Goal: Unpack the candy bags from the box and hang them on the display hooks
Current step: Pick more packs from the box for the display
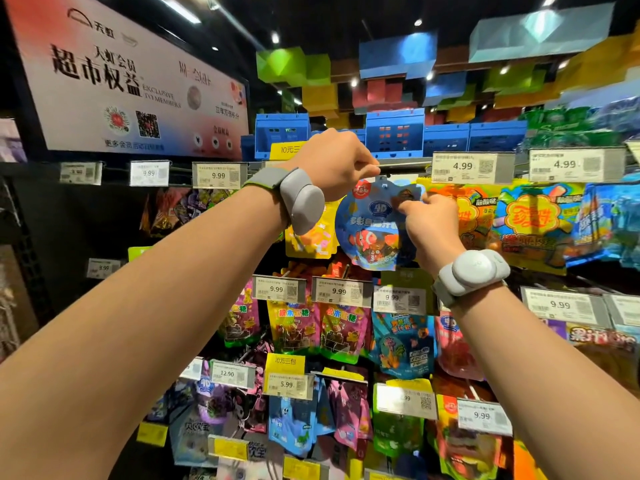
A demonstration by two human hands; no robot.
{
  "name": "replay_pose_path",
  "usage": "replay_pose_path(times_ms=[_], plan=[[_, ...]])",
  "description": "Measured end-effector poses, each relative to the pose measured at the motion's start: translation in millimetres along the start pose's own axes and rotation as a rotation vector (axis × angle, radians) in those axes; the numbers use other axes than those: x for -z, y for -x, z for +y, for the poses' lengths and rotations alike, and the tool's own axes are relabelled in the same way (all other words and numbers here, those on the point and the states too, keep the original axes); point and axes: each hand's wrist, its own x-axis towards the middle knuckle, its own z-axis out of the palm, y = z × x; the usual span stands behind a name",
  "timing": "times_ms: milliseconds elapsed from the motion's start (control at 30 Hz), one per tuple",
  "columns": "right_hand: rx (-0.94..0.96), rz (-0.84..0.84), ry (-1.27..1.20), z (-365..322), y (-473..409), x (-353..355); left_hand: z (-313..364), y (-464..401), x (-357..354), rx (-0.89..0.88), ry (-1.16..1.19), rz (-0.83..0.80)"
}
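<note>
head view: store candy display, both arms raised
blue round-cut plastic candy bag with clownfish print [372,225]: centre frame, top edge at the metal display hook [398,165], hanging among other bags
left hand [334,164]: at 11 o'clock of the bag, fingers clenched, pinching the hook end
right hand [431,225]: at 3 o'clock of the bag, fingers grasping the bag's upper right edge
grey wrist bands: one on each wrist [301,199]
white 4.99 price tag [471,168]: at 1 o'clock of the bag, on the rail
yellow candy bag [311,237]: at 9 o'clock, just beside the blue one, partly behind the left wrist
</note>
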Motion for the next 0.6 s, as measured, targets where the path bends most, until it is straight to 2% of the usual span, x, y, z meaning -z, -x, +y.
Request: replay_pose_path(times_ms=[600], plan=[[-0.032,0.020,0.032,10.2,-9.5,0.2,4.7,1.1,2.4,0.031,0.017,-0.015]])
